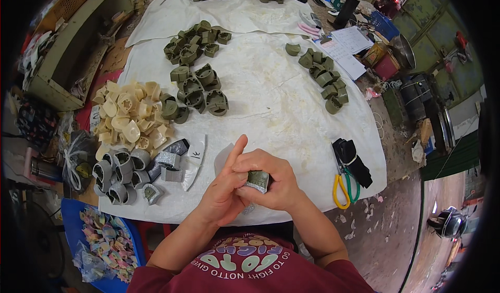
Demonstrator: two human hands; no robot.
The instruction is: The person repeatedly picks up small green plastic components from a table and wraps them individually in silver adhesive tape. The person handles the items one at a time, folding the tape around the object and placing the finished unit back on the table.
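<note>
A small olive-green piece (258, 180) with a grey glittery edge is held over the near edge of the desk (271, 110), clasped between both hands. Left hand (225, 189): grip closed on the piece, forefinger raised. Right hand (273, 181): grip closed over it, most of its shape hidden. Scissors (341, 186) are partly covered by black straps (351, 160).

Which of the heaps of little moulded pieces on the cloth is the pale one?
The cream heap at the left of the white cloth, beyond the left hand. The other heaps are olive green, or grey like the one nearer the person.
</note>
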